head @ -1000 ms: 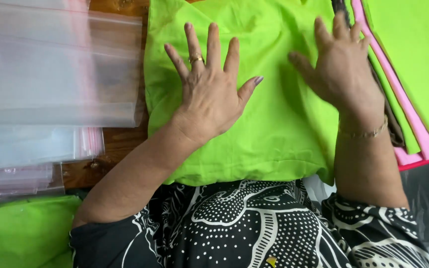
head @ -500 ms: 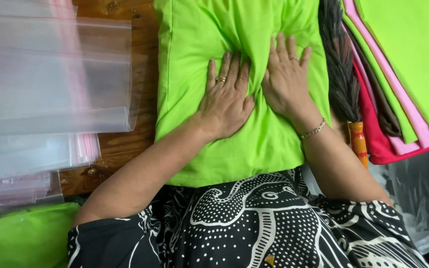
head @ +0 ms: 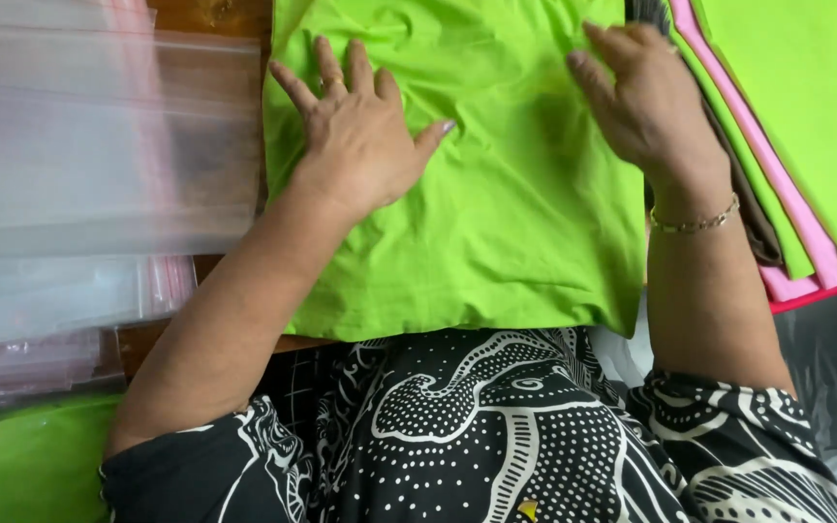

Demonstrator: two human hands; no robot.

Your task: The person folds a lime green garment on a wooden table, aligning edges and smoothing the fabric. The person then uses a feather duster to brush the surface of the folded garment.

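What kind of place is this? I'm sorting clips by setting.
Probably a small garment packing or tailoring workspace. Both hands, left hand and right hand, press flat on a folded lime-green cloth; clear plastic bags lie stacked alongside, and folded fabrics are piled opposite.

The folded cloth (head: 496, 223) is bright lime green. To its right lies a stack of cloths (head: 777, 174) in green, pink and brown. Below it, the dress (head: 496, 436) is black with white dots and swirls.

Cut off or covered
Green cloth (head: 496, 223): top past frame edge. Plastic bags (head: 99, 145): left ends cropped, contents blurred.
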